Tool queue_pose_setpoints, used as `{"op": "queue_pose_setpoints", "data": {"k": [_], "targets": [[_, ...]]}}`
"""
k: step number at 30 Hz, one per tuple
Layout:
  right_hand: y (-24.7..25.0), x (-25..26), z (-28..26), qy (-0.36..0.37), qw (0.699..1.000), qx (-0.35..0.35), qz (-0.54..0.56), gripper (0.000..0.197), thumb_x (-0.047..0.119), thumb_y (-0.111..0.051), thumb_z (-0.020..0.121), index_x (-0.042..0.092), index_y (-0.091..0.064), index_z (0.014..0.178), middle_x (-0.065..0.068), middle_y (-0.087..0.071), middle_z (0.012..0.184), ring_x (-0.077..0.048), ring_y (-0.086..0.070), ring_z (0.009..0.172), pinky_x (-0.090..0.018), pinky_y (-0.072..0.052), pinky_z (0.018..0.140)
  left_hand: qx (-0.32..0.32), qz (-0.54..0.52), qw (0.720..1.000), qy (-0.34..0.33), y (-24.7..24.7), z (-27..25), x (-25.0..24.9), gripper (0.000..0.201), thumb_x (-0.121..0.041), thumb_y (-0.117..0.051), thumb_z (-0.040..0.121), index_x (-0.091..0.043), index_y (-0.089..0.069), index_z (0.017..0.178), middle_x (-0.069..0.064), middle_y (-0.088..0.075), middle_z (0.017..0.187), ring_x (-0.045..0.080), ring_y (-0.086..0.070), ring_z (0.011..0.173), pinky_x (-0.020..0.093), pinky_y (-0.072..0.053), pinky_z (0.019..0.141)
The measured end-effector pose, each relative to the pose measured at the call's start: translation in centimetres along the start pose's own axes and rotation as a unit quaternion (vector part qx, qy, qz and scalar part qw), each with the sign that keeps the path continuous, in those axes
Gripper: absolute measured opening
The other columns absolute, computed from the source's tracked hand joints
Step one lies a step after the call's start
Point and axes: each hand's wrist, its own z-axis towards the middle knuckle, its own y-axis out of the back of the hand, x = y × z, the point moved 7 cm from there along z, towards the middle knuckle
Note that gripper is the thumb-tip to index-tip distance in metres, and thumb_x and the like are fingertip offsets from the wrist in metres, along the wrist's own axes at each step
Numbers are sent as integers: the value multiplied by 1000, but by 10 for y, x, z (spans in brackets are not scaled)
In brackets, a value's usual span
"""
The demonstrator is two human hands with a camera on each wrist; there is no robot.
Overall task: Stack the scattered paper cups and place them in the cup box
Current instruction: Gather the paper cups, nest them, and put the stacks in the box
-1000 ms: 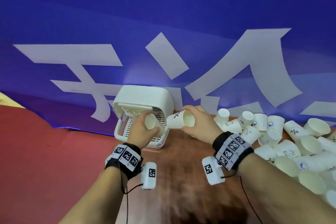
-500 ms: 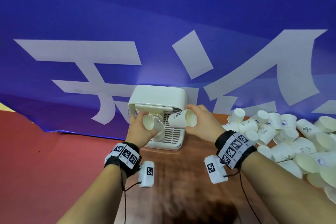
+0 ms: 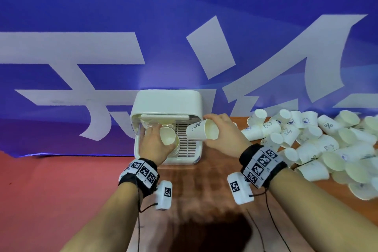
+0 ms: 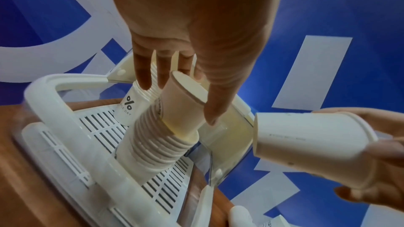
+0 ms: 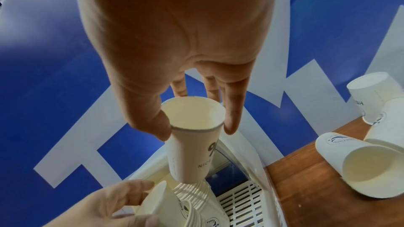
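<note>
Head view puts the wooden table [image 3: 204, 200] nearest, both forearms reaching over it. Beyond the wristbands, the left hand [image 3: 153, 145] has its fingers and thumb curled round the topmost cup [image 4: 182, 108], seated in the mouth of a long nested stack [image 4: 153, 146] lying inside the white cup box [image 3: 166, 106]. Just right of it, the right hand [image 3: 224, 135] pinches a single paper cup [image 3: 201, 132] at its rim between thumb and fingertips, tilted, base toward the box. Loose cups [image 3: 319, 141] lie heaped farther right. Behind everything hangs a blue banner [image 3: 184, 16].
</note>
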Motion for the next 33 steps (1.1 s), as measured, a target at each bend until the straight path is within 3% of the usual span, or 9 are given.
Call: {"op": "queue_pose_setpoints", "data": {"k": [3,7,14,18,25,27,30,32,33], "targets": [[0,-4,1,0,1000,-2,11,81,26,-76,77,30,-36,147,-2,-41,133,-17,-45,119,-20,-29,92,5,34,999,-9,-8,6,1,77,-47,-81,65,-13,-54,128,9,-57,128,24,-43,121,35,-33,104],[-2,-8,3,2,1000,-8,21,83,25,-77,77,29,-35,148,-1,-43,130,-17,-45,119,-20,-29,93,32,81,996,-9,-23,6,6,78,-48,-79,72,-14,-49,135,6,-52,135,22,-45,128,35,-28,109],[-9,-10,7,-1,1000,-4,6,79,30,-79,78,24,-40,146,1,-41,139,-15,-43,127,-16,-25,95,61,33,998,7,-38,7,14,85,-38,-81,74,-11,-40,144,10,-45,142,28,-46,128,39,-37,109],[-17,-3,8,6,1000,-4,18,79,28,-81,76,23,-42,144,-1,-41,135,-15,-45,124,-21,-32,104,51,6,999,12,-39,8,19,86,-37,-83,71,-12,-43,143,9,-48,138,27,-48,126,39,-39,108],[-38,29,18,29,999,12,-5,82,29,-76,77,22,-36,148,-2,-42,135,-18,-47,124,-25,-37,104,75,-105,991,16,-33,9,24,108,-42,-87,48,-22,-39,143,3,-52,132,21,-52,120,43,-45,104],[-48,40,23,42,998,21,-36,82,31,-75,79,20,-35,149,-3,-41,139,-18,-46,126,-25,-36,102,72,-130,989,23,-26,7,31,102,-43,-88,50,-22,-45,139,-3,-48,136,13,-47,125,41,-41,109],[-65,54,31,63,994,33,-84,76,31,-74,78,22,-38,145,-3,-43,137,-21,-47,126,-32,-42,96,72,-157,985,20,-14,3,44,80,-38,-88,55,-23,-56,127,-10,-41,137,7,-45,127,39,-42,109],[-75,59,36,66,991,43,-107,75,33,-73,79,24,-38,145,-2,-43,140,-22,-48,126,-33,-44,96,77,-145,986,21,-5,-1,51,70,-23,-83,63,-20,-57,128,-4,-37,144,9,-41,131,34,-39,109],[-80,60,38,65,990,48,-117,75,34,-72,80,23,-38,146,-1,-42,141,-22,-48,126,-34,-45,96,70,-142,987,20,-1,-2,55,64,-18,-79,66,-19,-57,126,1,-39,145,14,-46,126,34,-42,106]]}}
